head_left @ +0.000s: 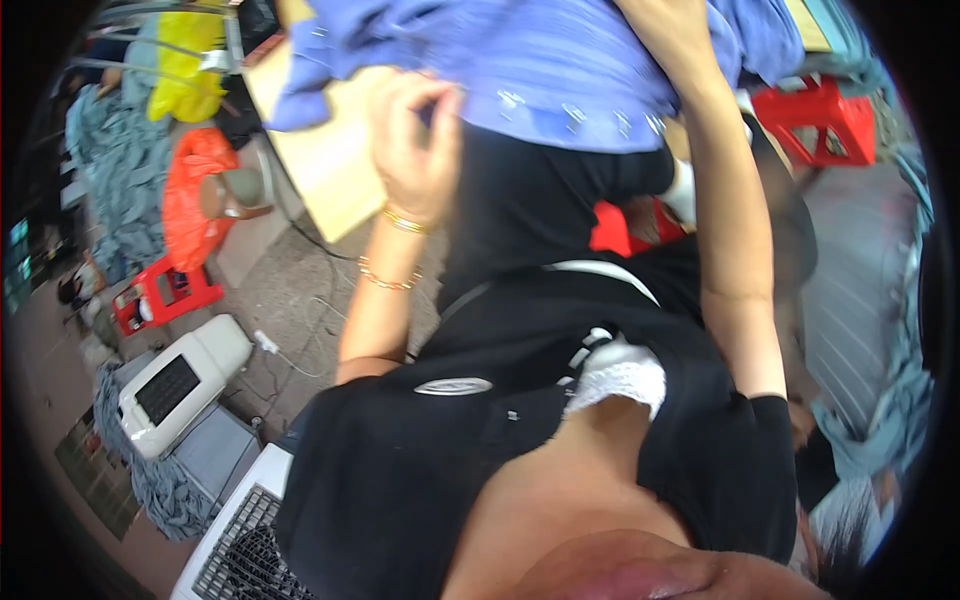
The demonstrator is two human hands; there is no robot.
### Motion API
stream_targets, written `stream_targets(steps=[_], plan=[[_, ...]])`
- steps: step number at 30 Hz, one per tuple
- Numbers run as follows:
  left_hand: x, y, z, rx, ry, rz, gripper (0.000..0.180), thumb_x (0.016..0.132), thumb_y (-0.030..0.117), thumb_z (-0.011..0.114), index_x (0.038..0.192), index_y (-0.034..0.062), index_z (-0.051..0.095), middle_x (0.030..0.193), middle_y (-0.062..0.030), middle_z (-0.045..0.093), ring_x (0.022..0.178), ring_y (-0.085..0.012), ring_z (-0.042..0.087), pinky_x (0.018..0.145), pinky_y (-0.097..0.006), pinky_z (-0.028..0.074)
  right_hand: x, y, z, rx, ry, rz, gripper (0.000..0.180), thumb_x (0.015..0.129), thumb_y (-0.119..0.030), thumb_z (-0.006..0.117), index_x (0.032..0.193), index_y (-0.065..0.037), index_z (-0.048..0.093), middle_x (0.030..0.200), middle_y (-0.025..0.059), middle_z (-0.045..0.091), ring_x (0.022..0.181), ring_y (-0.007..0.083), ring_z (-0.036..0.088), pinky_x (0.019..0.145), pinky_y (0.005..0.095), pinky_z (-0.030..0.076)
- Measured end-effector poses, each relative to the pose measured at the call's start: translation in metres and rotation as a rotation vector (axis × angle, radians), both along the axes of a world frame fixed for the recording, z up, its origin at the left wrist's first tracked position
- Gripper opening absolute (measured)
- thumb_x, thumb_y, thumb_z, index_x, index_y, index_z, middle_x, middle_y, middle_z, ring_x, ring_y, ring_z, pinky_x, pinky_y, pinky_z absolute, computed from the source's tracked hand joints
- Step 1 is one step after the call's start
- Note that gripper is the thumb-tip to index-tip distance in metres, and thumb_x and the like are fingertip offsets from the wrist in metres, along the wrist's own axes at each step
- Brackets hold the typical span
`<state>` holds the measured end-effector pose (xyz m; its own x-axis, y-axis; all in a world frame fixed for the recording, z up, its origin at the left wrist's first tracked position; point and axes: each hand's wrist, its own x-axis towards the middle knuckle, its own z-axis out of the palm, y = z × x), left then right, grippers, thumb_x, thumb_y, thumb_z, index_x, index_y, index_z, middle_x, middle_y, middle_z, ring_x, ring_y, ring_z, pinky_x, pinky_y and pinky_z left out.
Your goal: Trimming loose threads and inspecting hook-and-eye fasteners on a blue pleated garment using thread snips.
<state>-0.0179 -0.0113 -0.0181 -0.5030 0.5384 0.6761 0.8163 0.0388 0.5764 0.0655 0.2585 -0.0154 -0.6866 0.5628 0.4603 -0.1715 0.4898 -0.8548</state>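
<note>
We see thin periwinkle-blue fabric (560, 60), small shiny clear bits (575, 114) along its lower edge, bunched at top centre of frame. Our left hand (410, 150), upper left of centre, beside fabric: fingers loosely curled, blurred; whether pinching anything, we cannot tell. Our right hand (660, 20), top edge, over fabric; fingers cut off, grip we cannot tell. Pale wooden tabletop (325, 170), upper left.

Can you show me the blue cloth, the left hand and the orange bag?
Blue cloth (540, 55): head view, its broad middle.
Left hand (413, 158): head view, its middle.
Orange bag (187, 203): head view, its left part.
</note>
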Motion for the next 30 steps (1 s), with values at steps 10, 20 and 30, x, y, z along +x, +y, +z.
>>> stream_targets(steps=[10,20,30], plan=[[0.036,-0.001,0.056,-0.144,0.136,-0.25,0.036,0.08,-0.002,0.069,0.116,0.004,0.068,0.122,-0.0142,0.063,0.117,-0.0331,0.06,0.111,-0.051,0.037,0.018,-0.021,0.013,-0.152,-0.205,-0.022,0.023,0.084,-0.014,0.076,0.1,0.001,0.07,0.077,0.0037,0.067,0.071,0.0098,0.061,0.066,0.0275,0.048],[0.032,0.021,0.07,-0.261,0.147,-0.278,0.036,0.073,0.007,0.081,0.107,0.004,0.069,0.11,-0.0119,0.063,0.1,-0.0312,0.062,0.092,-0.042,0.052,0.019,-0.016,0.012,-0.142,-0.213,-0.023,0.022,0.084,-0.016,0.075,0.1,-0.002,0.071,0.077,0.0098,0.069,0.069,0.0159,0.066,0.065,0.0302,0.05],[0.031,0.02,0.057,-0.232,0.207,-0.232,0.024,0.08,0.002,0.076,0.102,0.007,0.07,0.104,-0.0113,0.061,0.096,-0.028,0.063,0.092,-0.042,0.052,0.02,-0.012,0.012,-0.174,-0.185,0.019,0.021,0.085,-0.007,0.072,0.103,0.003,0.069,0.08,0.0061,0.068,0.072,0.0097,0.062,0.066,0.0264,0.049]])
